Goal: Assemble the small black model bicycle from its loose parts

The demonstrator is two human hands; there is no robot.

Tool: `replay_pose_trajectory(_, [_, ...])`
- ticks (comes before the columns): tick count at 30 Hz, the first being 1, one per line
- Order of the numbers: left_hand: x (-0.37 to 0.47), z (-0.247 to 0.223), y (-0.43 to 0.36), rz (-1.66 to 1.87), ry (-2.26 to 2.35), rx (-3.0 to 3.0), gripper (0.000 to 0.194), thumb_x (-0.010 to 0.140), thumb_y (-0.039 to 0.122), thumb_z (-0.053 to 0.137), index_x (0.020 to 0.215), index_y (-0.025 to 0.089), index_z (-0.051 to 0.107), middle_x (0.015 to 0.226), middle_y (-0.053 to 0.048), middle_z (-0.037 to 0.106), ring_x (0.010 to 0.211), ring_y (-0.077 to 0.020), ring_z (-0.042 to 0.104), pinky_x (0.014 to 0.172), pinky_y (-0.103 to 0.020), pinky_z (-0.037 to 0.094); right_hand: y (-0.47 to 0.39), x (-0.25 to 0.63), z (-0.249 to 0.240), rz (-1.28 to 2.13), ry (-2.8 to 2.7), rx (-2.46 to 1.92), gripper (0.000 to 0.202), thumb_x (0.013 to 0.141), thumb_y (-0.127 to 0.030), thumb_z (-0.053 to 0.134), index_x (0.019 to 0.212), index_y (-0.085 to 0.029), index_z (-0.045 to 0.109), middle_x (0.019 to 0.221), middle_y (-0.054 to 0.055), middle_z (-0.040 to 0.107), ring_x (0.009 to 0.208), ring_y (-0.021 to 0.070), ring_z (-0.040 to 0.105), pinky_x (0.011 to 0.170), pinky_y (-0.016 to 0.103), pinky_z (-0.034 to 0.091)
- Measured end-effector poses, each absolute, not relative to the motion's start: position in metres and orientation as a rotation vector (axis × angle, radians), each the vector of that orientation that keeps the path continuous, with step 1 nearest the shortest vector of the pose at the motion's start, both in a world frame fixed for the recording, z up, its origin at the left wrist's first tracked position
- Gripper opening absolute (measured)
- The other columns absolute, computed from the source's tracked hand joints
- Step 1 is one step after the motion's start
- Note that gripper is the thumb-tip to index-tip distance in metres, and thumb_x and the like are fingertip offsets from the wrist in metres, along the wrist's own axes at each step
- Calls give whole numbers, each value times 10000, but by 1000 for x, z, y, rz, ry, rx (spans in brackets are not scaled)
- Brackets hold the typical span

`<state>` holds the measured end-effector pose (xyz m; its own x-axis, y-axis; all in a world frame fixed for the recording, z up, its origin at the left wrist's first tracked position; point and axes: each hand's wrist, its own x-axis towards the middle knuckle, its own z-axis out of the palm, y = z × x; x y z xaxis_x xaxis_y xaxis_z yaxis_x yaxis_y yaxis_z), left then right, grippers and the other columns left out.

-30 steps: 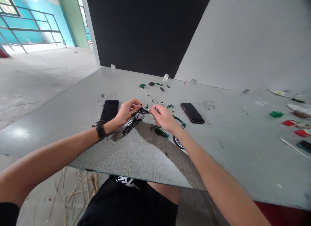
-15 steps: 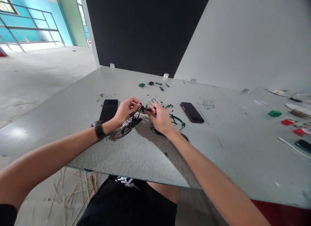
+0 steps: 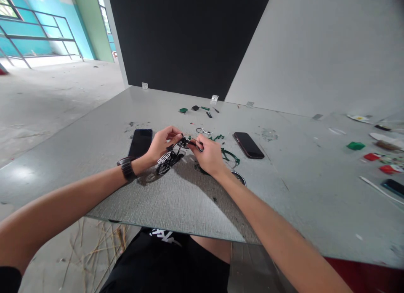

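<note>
Mid-frame, left hand [image 3: 164, 144] fingers clamp miniature bicycle [image 3: 168, 157], right hand [image 3: 208, 155] fingers pinch slim dark piece [image 3: 199, 147] near it; likely fitting, next needs steady alignment.

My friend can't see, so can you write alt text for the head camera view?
A person's left hand holds a small black model bicycle at a grey table while the right hand pinches a thin dark piece close to it. One phone lies left of the hands and another phone right, with small green pieces about.
</note>
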<state>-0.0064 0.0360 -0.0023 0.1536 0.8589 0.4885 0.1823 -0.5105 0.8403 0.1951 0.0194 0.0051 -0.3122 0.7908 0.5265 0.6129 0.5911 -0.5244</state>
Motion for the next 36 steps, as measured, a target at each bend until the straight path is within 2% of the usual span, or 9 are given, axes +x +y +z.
replay_pose_trajectory(8, [-7, -3, 37, 1341, 947, 1771, 223, 907, 391, 659, 900, 169, 665, 855, -60, 720, 749, -149, 647, 687, -266, 501, 19, 197, 8, 326, -2003, -1138, 415, 923, -393, 600, 715, -255, 269, 615, -33, 460, 596, 161, 459, 638, 294, 328])
replay_pose_trajectory(15, [-4, -4, 35, 1346, 947, 1760, 175, 925, 332, 638, 905, 160, 658, 855, -57, 706, 749, -137, 640, 689, -260, 496, 16, 195, 9, 372, -1975, -1158, 404, 916, -354, 600, 701, -258, 272, 639, 5, 535, 709, 206, 600, 676, 302, 378])
replay_pose_trajectory(19, [-3, -2, 34, 1396, 959, 1705, 210, 904, 337, 684, 1023, 173, 628, 1011, -78, 707, 907, -163, 665, 787, -280, 522, 17, 197, 9, 350, -1945, -1191, 406, 915, -355, 606, 703, -260, 273, 666, 22, 567, 749, 217, 616, 686, 311, 402])
replay_pose_trajectory(22, [-4, 0, 31, 1407, 1015, 1562, 291, 920, 420, 677, 1068, 180, 605, 1089, -100, 693, 977, -182, 668, 770, -273, 527, 20, 202, 11, 286, -1922, -1164, 413, 927, -323, 597, 707, -260, 253, 691, 25, 587, 746, 208, 625, 691, 312, 407])
replay_pose_trajectory(24, [-5, 1, 29, 1289, 1023, 1448, 371, 964, 534, 584, 1047, 176, 630, 1080, -117, 708, 936, -193, 687, 696, -265, 522, 21, 206, 12, 223, -1909, -1147, 412, 936, -302, 588, 709, -262, 247, 693, 24, 587, 744, 207, 632, 692, 314, 410])
replay_pose_trajectory(26, [-5, 3, 27, 1150, 983, 1362, 538, 986, 652, 448, 1004, 165, 676, 1046, -139, 734, 883, -209, 701, 641, -277, 517, 22, 211, 13, 141, -1905, -1143, 412, 945, -295, 585, 709, -264, 249, 689, 23, 584, 747, 208, 633, 686, 317, 412])
replay_pose_trajectory(28, [-5, 4, 25, 1079, 925, 1365, 600, 970, 684, 444, 971, 150, 718, 1035, -151, 753, 878, -224, 705, 661, -298, 528, 23, 214, 12, 30, -1903, -1154, 420, 942, -292, 600, 704, -263, 256, 683, 18, 583, 730, 202, 622, 675, 320, 412])
replay_pose_trajectory(32, [-1, 6, 21, 1086, 915, 1547, 418, 863, 498, 726, 1060, 131, 752, 1080, -121, 765, 953, -220, 701, 818, -321, 526, 24, 214, 10, -143, -1901, -1114, 395, 933, -246, 622, 697, -259, 307, 638, -8, 576, 735, 198, 633, 662, 318, 431])
replay_pose_trajectory(36, [1, 2, 21, 1143, 930, 1553, 373, 896, 442, 692, 1099, 135, 754, 1080, -107, 775, 984, -204, 704, 905, -335, 514, 21, 210, 12, -146, -1902, -1052, 376, 942, -212, 616, 707, -261, 327, 697, 1, 656, 855, 212, 682, 696, 337, 474])
